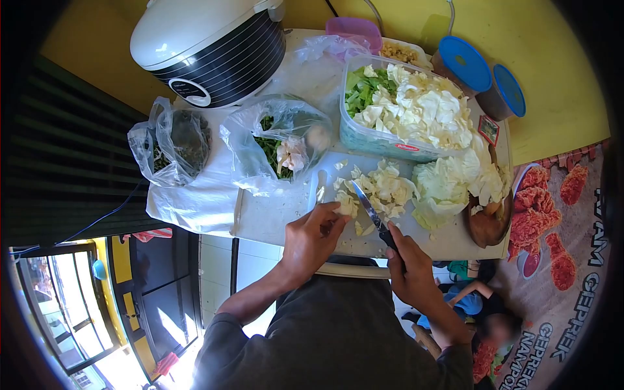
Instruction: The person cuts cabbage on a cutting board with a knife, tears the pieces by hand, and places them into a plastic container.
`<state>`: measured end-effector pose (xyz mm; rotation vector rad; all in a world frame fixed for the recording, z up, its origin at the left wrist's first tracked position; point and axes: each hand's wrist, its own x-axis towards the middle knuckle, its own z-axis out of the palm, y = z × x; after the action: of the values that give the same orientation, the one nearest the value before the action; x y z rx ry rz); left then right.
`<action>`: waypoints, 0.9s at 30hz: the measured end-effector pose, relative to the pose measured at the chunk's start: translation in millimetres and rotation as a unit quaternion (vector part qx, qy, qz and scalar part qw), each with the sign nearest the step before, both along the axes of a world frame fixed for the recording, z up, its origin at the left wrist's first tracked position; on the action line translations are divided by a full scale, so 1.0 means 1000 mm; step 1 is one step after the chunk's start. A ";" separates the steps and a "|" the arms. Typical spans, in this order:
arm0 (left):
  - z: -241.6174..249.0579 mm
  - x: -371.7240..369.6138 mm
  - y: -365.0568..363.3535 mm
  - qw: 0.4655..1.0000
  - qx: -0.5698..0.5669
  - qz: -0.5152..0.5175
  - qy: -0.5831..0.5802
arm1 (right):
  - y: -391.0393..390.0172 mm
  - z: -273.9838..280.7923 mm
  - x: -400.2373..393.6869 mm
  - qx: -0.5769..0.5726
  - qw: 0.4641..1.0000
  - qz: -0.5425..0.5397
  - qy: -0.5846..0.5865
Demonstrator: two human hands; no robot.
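Grips a knife (371, 206) in the right hand (413, 268), slanted forward and leftward over chopped cabbage (392, 187) by the near edge of the bench (265, 218), and pinches a cabbage piece (348, 203) in the left hand (312, 242), just left of the blade, opposite the cabbage head (437, 188).

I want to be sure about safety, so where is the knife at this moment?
In the head view, the knife is in the right hand, its blade over the cut cabbage, left of the cabbage head.
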<state>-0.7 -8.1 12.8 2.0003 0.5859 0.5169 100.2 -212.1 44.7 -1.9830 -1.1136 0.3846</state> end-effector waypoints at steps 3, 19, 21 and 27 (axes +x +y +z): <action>0.002 -0.004 0.000 0.995 0.092 -0.017 0.039 | 0.000 -0.001 -0.007 -0.013 1.000 -0.001 -0.007; -0.004 -0.009 0.008 0.987 0.148 -0.010 -0.055 | 0.001 -0.018 0.022 -0.058 0.991 0.069 -0.094; -0.005 -0.010 0.011 0.989 0.138 -0.008 -0.050 | 0.008 -0.019 0.026 -0.059 0.990 0.084 -0.098; -0.007 -0.011 0.013 0.988 0.144 -0.002 -0.049 | 0.015 -0.014 0.037 -0.086 0.982 0.123 -0.114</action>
<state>-11.4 4.6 6.0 2.2305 0.4672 0.7279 137.2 -196.9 30.5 -2.0835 -1.5241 0.4012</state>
